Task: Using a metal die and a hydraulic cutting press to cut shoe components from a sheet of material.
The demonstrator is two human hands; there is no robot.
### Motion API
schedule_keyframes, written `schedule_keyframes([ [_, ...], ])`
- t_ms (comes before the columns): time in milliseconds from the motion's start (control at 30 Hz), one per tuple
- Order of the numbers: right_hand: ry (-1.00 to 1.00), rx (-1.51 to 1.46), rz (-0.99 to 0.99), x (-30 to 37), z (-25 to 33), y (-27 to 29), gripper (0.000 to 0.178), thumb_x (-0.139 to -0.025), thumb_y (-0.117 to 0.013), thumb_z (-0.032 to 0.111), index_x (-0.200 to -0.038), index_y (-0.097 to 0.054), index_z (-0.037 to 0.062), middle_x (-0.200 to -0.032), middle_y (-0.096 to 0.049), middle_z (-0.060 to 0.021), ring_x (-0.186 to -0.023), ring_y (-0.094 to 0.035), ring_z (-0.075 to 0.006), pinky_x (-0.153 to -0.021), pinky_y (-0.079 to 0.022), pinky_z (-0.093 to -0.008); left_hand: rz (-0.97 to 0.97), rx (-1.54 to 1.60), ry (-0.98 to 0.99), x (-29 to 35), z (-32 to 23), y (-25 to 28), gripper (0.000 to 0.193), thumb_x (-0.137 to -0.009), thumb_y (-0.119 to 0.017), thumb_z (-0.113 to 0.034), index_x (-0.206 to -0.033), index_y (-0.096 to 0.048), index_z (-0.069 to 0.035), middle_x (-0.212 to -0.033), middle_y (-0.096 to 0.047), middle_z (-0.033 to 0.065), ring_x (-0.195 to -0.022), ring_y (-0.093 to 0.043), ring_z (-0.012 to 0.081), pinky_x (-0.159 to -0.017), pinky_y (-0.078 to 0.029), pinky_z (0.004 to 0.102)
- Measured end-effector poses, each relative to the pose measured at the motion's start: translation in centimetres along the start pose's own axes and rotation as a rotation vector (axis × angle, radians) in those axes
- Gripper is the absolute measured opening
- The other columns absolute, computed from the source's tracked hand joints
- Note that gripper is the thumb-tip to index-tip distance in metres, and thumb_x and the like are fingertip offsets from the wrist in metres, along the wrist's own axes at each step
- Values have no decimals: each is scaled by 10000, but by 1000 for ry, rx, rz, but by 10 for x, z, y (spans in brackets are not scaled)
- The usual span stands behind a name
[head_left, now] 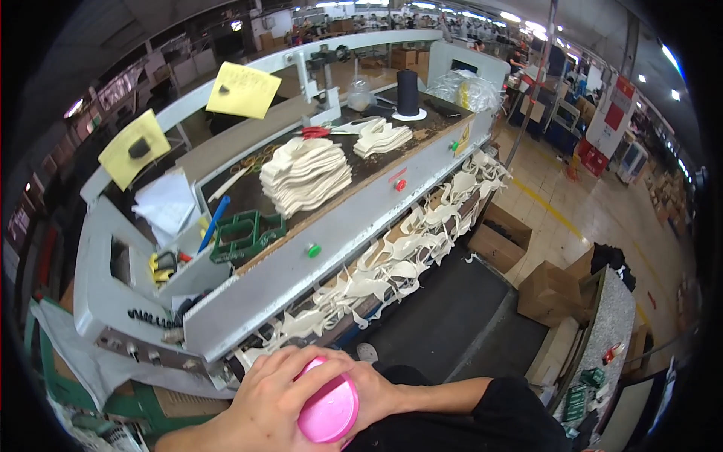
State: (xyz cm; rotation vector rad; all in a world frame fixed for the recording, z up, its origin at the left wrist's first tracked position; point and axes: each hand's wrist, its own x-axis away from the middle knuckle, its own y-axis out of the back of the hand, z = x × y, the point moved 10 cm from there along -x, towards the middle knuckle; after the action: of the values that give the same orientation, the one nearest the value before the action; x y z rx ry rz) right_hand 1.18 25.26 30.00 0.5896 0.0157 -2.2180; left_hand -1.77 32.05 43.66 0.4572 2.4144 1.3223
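Observation:
Close in front of my body, at the lower edge of the head view, both hands grip a bright pink round container (329,413) with a smooth flat circular face. My left hand (267,399) reaches across it from the left, its fingers curled over the rim. From the right, my right hand (374,395) wraps round the other side, some of its fingers hidden. The container's body is mostly covered by the hands.
A press machine stands ahead, with stacked cream cut pieces (305,177), scissors (350,128), a black thread cone (407,94) and a green metal cutting die (245,237) on it. Cream scraps (376,271) line its front ledge. Cardboard boxes (550,292) sit at right.

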Motion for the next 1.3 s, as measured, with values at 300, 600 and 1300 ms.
schedule_keyframes([
  [300,150,233,30,13,6,-6,1140,-540,-1014,362,-1459,-474,-43,-1446,-563,-298,-1242,-681,-376,-1024,-576,-449,-33,-31,77,12,7,-27,947,-516,-935,-470,-1351,-654,-120,-1306,-643,141,-1174,-637,379,-937,-492,486],
  [600,32,360,-300,-22,-36,55,1015,-595,-995,317,-1411,-520,-56,-1307,-672,-239,-1150,-720,-381,-979,-593,-430,-659,-77,473,0,64,-25,732,-661,-951,-415,-1206,-643,-36,-1230,-611,214,-1123,-607,381,-1006,-463,503],
  [1300,195,318,-77,-111,-87,230,1186,-485,-1052,515,-1381,-546,-75,-1255,-704,-236,-1128,-732,-387,-977,-594,-434,-744,299,205,-115,160,-29,953,-631,-1019,-318,-1434,-571,-66,-1484,-532,240,-1314,-602,372,-1203,-368,513],
])
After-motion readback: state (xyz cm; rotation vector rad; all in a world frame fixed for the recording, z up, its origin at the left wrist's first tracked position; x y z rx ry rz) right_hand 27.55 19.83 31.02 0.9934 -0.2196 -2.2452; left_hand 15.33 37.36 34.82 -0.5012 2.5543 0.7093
